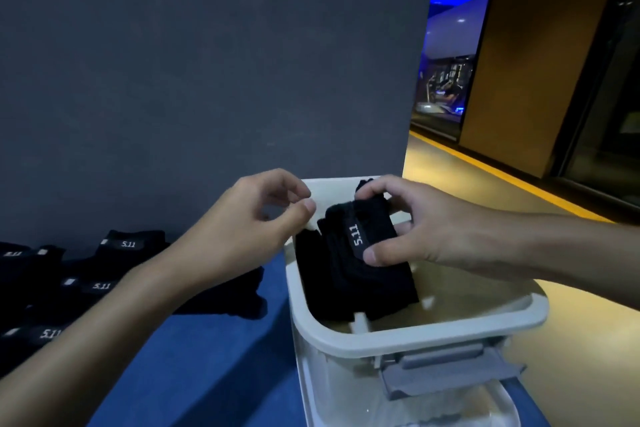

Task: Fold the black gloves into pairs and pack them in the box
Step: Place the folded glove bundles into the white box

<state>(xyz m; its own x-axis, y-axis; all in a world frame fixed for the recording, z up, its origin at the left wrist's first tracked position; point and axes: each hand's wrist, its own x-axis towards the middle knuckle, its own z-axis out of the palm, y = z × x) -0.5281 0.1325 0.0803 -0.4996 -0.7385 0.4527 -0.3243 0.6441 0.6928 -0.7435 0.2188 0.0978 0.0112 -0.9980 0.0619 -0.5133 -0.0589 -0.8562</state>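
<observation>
Counts: two bare hands; one folded bundle of black knit gloves [360, 267]; one white plastic box [415, 334] with one grey latch [446, 369] on its near side; a heap of loose black gloves [104, 274], of which four show a white "5.11" label. The heap is too dark to count in full.

Edges and room: the white plastic box stands at the right edge of the blue bench [207, 357], with yellow floor [450, 166] beyond it. The heap lies along the bench's far left edge, against the grey wall panel [207, 62]. Bare blue surface lies between heap and box at the near side. The box's right half is open.

Right hand [419, 229]: it grips the bundle, thumb pressed on the near face just beside its label, fingers curled over the far top edge.

Left hand [256, 222]: it hovers at the box's far left corner, fingers curled, thumb tip near the forefinger, nothing seen between them, just beside the bundle.

Bundle: it hangs tilted in the box's mouth, toward the left wall, below the right hand's grip. Whether it touches the bottom cannot be told.
</observation>
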